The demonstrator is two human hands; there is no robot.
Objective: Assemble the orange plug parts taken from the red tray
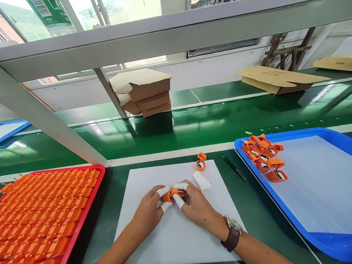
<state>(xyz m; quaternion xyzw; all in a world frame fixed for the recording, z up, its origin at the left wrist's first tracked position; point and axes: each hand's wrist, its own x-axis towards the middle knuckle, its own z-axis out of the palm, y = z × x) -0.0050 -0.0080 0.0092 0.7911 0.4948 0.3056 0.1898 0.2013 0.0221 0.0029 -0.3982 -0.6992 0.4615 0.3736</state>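
Note:
Over the white sheet (169,241), my left hand (148,209) and my right hand (196,205) pinch a small orange plastic case (167,196) from both sides. White finger cots cover the thumbs and forefingers. The case seems to be folded open, with a dark part inside; the fingers hide much of it. Beyond my right hand lies a folded white paper piece (202,180). A similar open orange case (200,164) stands at the sheet's far edge. Black tweezers (233,167) rest on the green table right of the sheet.
At left, a red tray (99,170) holds rows of many orange cases. A blue tray (321,242) at right carries several open orange cases (262,153). Behind are a green conveyor surface (205,127), stacked cardboard boxes (151,92) and a metal frame bar (160,39) above.

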